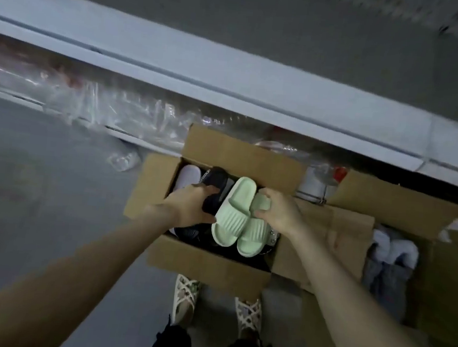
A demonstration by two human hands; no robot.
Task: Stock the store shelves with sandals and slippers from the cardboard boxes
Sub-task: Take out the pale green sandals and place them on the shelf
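A long pale metal store shelf (231,81) runs across the aisle above plastic-wrapped stock (103,105) as a person bends over an open brown cardboard box (207,266) on the grey floor; a second brown cardboard box (398,201), holding grey and white slippers (393,253), sits just beside it to the right. Inside the first box lie a pair of pale green ridged foam slides (232,210), a black slipper (217,180) and a white slipper (188,176). The right hand (280,212) holds the green pair, its fingers (267,196) curled over the toe end of the right-most slide; the left hand (188,203) grips the black slipper, fingers (206,189) wrapped across its top. The step appears to be lifting footwear out for the shelf. Doing it well likely means keeping the green slides pressed together as a matched pair, raising both hands straight up clear of the box flaps, and checking that the black slipper's mate, not clearly seen here, comes along too.
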